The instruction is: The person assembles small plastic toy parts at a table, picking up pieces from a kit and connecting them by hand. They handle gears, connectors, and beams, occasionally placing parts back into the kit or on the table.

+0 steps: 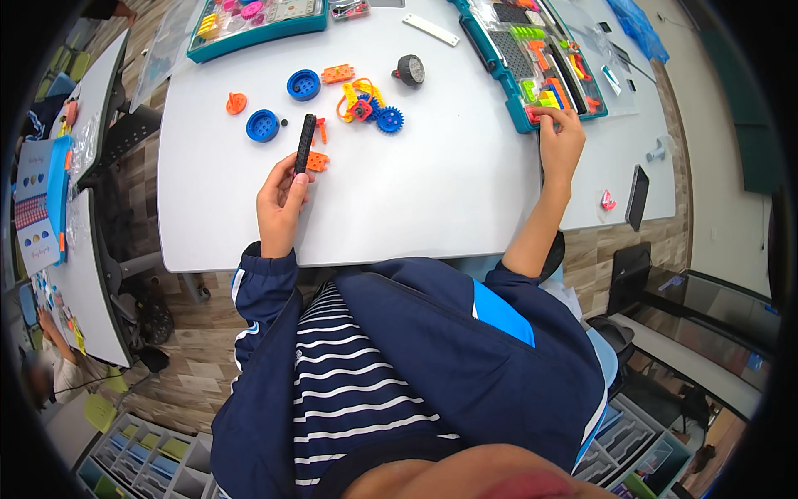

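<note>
My left hand is closed on a black treaded tyre, seen edge-on and held upright over the table. At the near corner of the teal parts case, my right hand has its fingers pressed together beside a red piece; whether they grip anything, I cannot make out. Two blue wheel hubs lie beyond my left hand, with an orange round piece beside them. To their right sits a small assembly of yellow, red and blue parts with gears. An orange block lies behind my left fingers.
A second teal case of colourful parts stands at the far left. A grey-and-black wheel and a white strip lie farther back. On the right are a dark phone or tablet and a pink item.
</note>
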A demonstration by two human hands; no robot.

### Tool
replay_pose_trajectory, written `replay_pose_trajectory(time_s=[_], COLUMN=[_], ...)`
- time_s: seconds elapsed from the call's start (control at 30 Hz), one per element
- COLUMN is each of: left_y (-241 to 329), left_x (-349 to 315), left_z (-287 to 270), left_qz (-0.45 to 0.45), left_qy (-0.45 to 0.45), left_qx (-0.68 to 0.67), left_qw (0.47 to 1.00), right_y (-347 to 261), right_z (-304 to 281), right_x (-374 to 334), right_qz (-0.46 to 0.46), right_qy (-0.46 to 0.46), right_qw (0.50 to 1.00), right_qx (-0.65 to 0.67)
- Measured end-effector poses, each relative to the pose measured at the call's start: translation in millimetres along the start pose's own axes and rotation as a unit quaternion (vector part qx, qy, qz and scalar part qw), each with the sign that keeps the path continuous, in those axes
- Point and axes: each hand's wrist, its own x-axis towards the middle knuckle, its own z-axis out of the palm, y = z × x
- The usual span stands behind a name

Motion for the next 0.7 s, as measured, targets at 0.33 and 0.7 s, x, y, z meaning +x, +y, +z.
replay_pose_trajectory(time_s=[0.33,0.7], left_y=[1.1,3.8], left_x=[-0.5,-0.3], left_z=[1.3,0.8], left_qz=[-0.006,-0.009], left_qy=[0.008,0.004], left_qx=[0.020,0.026], left_qw=[1.000,1.000], right_y=[0.9,-4.4], right_z=[-3.1,0.1], right_x=[-1.0,-1.7], right_qz=[0.024,0.028], right_qy=[0.007,-0.031], right_qw=[1.000,0.998], right_qx=[0.009,0.051])
